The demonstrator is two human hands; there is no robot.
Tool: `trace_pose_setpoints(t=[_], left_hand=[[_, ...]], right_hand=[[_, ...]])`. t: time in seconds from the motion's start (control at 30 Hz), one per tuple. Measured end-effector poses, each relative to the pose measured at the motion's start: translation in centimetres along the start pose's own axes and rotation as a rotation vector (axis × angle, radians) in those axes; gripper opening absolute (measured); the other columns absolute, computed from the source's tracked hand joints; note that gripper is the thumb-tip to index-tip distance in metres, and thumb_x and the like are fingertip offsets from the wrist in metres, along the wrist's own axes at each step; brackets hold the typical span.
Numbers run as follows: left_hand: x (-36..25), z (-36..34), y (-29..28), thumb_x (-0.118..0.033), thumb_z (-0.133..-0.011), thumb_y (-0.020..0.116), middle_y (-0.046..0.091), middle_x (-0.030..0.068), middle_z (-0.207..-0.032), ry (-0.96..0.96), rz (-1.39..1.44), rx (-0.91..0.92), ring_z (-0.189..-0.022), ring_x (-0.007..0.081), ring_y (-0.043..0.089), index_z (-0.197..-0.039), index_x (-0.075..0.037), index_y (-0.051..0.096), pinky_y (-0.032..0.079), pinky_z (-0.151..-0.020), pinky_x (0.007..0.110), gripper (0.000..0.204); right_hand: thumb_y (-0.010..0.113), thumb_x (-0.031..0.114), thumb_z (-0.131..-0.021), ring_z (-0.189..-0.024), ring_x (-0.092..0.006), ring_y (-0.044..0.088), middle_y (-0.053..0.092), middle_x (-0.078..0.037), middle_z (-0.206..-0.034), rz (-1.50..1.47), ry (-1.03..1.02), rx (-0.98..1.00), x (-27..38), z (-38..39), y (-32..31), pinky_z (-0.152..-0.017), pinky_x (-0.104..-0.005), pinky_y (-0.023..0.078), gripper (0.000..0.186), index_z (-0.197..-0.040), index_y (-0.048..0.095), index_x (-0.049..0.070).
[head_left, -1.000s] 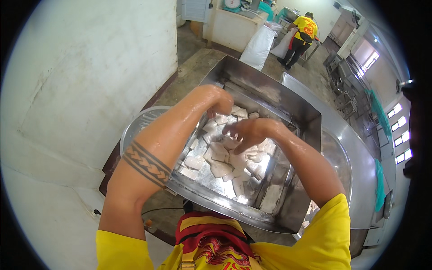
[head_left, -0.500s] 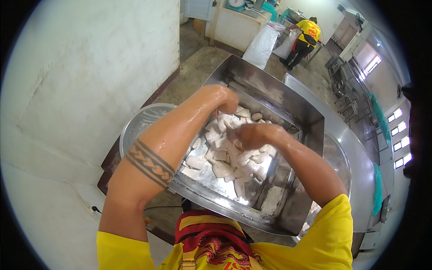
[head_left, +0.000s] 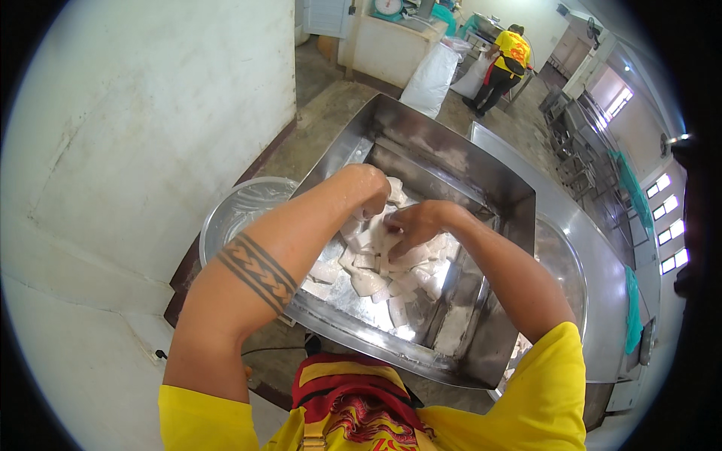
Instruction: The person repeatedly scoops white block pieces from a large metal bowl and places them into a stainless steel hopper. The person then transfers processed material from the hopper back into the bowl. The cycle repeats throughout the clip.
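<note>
Both my hands are down in a deep rectangular stainless steel basin (head_left: 451, 161), among a heap of white, flat, angular chunks (head_left: 368, 282) with a wet look. My left hand (head_left: 371, 192) is at the far left side of the heap, its fingers curled downward. Whatever they hold is hidden under the hand. To its right, my right hand (head_left: 414, 225) rests over the middle of the pile. Its thumb and fingers are spread apart and touch the chunks, with nothing plainly gripped.
A round clear-walled tub (head_left: 226, 218) stands left of the basin, beside a white wall (head_left: 150, 113). On the right are a round metal bowl (head_left: 568, 270) and a steel table (head_left: 602, 301). Farther off, a person (head_left: 511, 64) bends near white sacks (head_left: 430, 83).
My left hand has moved slightly down and left, off the far chunks. My right hand has opened its fingers over the pile. Several chunks at the far side have shifted or are gone from view.
</note>
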State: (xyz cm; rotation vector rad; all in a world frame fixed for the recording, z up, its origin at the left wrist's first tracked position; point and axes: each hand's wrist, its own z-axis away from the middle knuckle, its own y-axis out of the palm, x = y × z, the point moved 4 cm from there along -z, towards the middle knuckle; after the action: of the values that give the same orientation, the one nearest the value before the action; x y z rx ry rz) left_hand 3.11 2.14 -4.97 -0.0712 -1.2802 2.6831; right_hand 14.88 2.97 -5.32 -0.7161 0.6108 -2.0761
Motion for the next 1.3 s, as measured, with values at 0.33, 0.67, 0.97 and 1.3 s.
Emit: trace_pose_setpoints(t=[0.33, 0.67, 0.97, 1.3], left_hand=[[-0.4, 1.4, 0.3, -0.016, -0.078, 0.08, 0.073, 0.0186, -0.107, 0.022, 0.057, 0.2, -0.078, 0.0283, 0.073, -0.113, 0.008, 0.069, 0.059, -0.064, 0.041, 0.043], [-2.6, -2.5, 3.4, 0.003, -0.077, 0.069, 0.063, 0.0194, -0.132, 0.249, 0.31, 0.44, -0.096, 0.0244, 0.074, -0.151, 0.003, 0.031, 0.062, -0.082, 0.033, 0.084], [2.0, -3.1, -0.5, -0.004, -0.088, 0.056, 0.072, 0.0166, -0.114, 0.25, 0.075, -0.011, -0.085, 0.0231, 0.076, -0.11, 0.007, 0.07, 0.062, -0.071, 0.037, 0.029], [2.0, 3.4, -3.0, 0.0, -0.082, 0.047, 0.075, 0.0161, -0.101, 0.061, 0.267, -0.048, -0.079, 0.0242, 0.076, -0.102, 0.004, 0.072, 0.06, -0.067, 0.04, 0.033]], right_hand=[[0.047, 0.017, -0.086, -0.111, -0.0346, 0.063, 0.066, -0.018, -0.126, 0.268, -0.009, 0.253, 2.3, -2.4, 3.7, -0.095, -0.0431, 0.049, 0.046, -0.126, 0.066, 0.004], [0.083, 0.04, -0.074, -0.093, -0.0257, 0.072, 0.074, -0.016, -0.109, 0.2, 0.407, 0.229, -4.4, 1.5, 0.0, -0.073, -0.0362, 0.059, 0.054, -0.114, 0.074, 0.005], [0.087, 0.029, -0.069, -0.095, -0.0292, 0.07, 0.071, -0.017, -0.104, -0.25, 0.108, -0.316, -2.6, -4.1, 3.9, -0.084, -0.0326, 0.055, 0.056, -0.114, 0.065, 0.004], [0.077, 0.026, -0.08, -0.091, -0.0276, 0.068, 0.072, -0.011, -0.095, 0.068, -0.178, 0.065, 1.7, -2.4, 2.6, -0.081, -0.0401, 0.051, 0.031, -0.104, 0.073, 0.007]])
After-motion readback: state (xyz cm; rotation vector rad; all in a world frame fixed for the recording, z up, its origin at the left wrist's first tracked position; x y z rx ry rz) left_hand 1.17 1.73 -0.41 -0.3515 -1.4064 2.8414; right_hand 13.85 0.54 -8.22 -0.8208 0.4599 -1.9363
